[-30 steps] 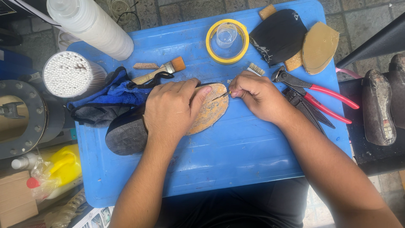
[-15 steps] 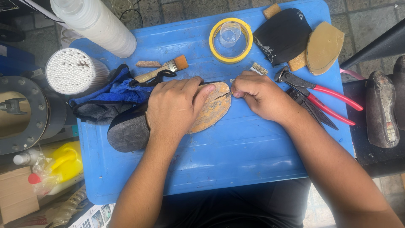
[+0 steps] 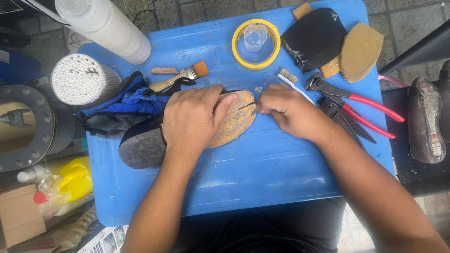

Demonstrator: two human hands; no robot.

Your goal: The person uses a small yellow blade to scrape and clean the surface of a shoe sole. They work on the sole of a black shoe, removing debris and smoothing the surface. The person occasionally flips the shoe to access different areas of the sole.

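Left hand (image 3: 192, 117) lies flat, fingers spread, pressing down the tan shoe sole (image 3: 234, 119) mid blue table (image 3: 262, 173). Right hand (image 3: 288, 110) pinches closed at the sole's right tip; pinched item too small to tell. Red-handled pincers (image 3: 351, 100) lie right.

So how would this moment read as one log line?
left hand pressing shoe sole flat | right hand pinching at sole's tip | pincers beside right hand | blue table
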